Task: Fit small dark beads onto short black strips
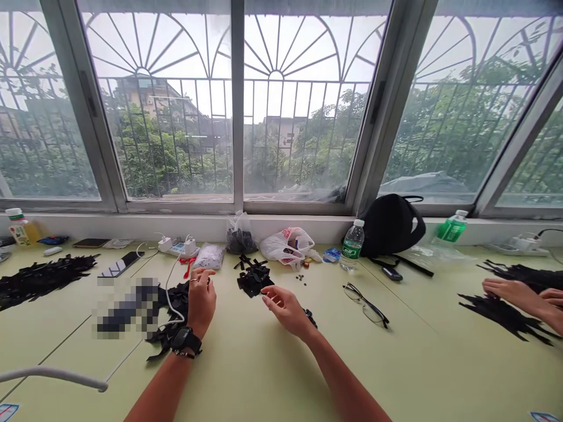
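Left forearm [152,398] and right forearm [352,381] entered from the bottom edge, over a pale green counter [246,375]. The hands were apart, neither clamped on anything obvious. The left hand [201,302] was raised with fingers curled, a ring on one finger and a black wrist strap [187,340] below it; whether those fingers pinched a small scrap, I could not tell from this angle. The right hand [285,310] was open, its fingertips [265,299] just beside a heap of black strips [254,281] at centre, apparently not touching.

A small black piece [310,317] lay just beside the right wrist. A second tangle of black strips [169,328] lay under the left wrist, near a white cable [169,305]. Left of that, a blurred object [127,308] was too pixelated to name.

Farther along the counter: wire-rimmed eyeglasses [366,305], a water bottle [352,245], a black bag [393,225], a white plastic bag [288,246] and a clear bag of dark pieces [240,234]. At far right, a co-worker's hands [519,296] sat above another spread of black strips [505,316].
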{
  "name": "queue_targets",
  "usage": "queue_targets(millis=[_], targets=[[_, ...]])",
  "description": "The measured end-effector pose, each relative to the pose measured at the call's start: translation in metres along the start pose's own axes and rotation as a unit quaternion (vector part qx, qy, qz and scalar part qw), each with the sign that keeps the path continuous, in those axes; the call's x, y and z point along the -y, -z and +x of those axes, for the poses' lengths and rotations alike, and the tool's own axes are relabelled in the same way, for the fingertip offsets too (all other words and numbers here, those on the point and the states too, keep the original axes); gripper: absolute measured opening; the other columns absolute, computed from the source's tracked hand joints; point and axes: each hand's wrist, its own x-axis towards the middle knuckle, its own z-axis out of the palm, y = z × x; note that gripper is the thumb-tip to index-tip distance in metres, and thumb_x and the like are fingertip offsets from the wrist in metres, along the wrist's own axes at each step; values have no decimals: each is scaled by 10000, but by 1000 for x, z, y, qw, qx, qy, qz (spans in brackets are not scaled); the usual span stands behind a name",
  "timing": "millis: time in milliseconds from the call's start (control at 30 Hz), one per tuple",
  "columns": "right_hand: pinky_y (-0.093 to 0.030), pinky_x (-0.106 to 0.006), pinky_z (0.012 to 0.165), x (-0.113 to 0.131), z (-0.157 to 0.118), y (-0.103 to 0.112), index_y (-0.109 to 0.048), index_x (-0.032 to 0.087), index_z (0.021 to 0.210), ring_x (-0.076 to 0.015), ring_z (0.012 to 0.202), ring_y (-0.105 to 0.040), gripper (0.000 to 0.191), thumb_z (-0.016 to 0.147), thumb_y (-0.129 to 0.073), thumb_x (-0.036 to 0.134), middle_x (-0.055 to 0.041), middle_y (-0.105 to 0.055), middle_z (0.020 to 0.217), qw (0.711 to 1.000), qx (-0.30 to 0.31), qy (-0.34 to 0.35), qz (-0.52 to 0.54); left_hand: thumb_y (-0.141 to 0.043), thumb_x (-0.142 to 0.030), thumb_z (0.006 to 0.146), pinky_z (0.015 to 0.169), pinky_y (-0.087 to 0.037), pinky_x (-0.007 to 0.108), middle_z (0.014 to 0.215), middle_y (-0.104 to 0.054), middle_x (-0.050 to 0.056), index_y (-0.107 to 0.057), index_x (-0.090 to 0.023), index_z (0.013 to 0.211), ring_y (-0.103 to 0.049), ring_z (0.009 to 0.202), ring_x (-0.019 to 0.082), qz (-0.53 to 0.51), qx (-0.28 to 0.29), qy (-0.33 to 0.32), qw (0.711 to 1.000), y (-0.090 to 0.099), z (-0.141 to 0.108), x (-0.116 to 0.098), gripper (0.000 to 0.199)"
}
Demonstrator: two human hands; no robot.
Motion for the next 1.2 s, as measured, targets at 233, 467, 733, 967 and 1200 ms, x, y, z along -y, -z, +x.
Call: queue_targets(millis=[233,467,733,967,1200], targets=[[-490,-277,675,0,-1,0,-715,183,1072,-177,759,-617,391,940,-591,530,-39,-671,829,1000,9,1,5,-482,-108,904,963,-532,455,1173,-555,129,-639,-211,1023,-610,1052,282,-10,-35,7,999,9,3,-10,223],[-489,-286,674,1,-2,0,-726,180,1044,-185,744,-634,393,937,-584,530,-37,-685,789,999,44,-3,11,-463,-179,976,971,-528,395,1131,-622,115,-629,-218,1032,-631,1070,263,-5,-6,53,999,10,3,-10,179],[-446,-271,644,6,-4,0,-735,177,981,-170,703,-605,351,936,-588,493,-27,-672,764,998,56,-1,11,-458,-199,990,945,-503,403,1024,-682,105,-625,-208,1035,-640,1011,274,23,-28,47,998,10,5,-4,173],[-430,-267,641,5,-6,0,-731,179,931,-168,701,-593,334,936,-587,481,-21,-654,748,997,73,-3,10,-460,-160,974,966,-484,400,1065,-697,126,-629,-180,1061,-637,1045,292,58,-47,51,996,16,7,3,192],[-435,-262,642,2,-5,-1,-718,187,888,-167,697,-593,320,938,-582,472,-19,-657,745,997,77,5,-3,-463,-198,995,868,-501,366,1043,-739,109,-630,-185,1107,-693,946,278,59,-25,66,996,16,6,4,201]])
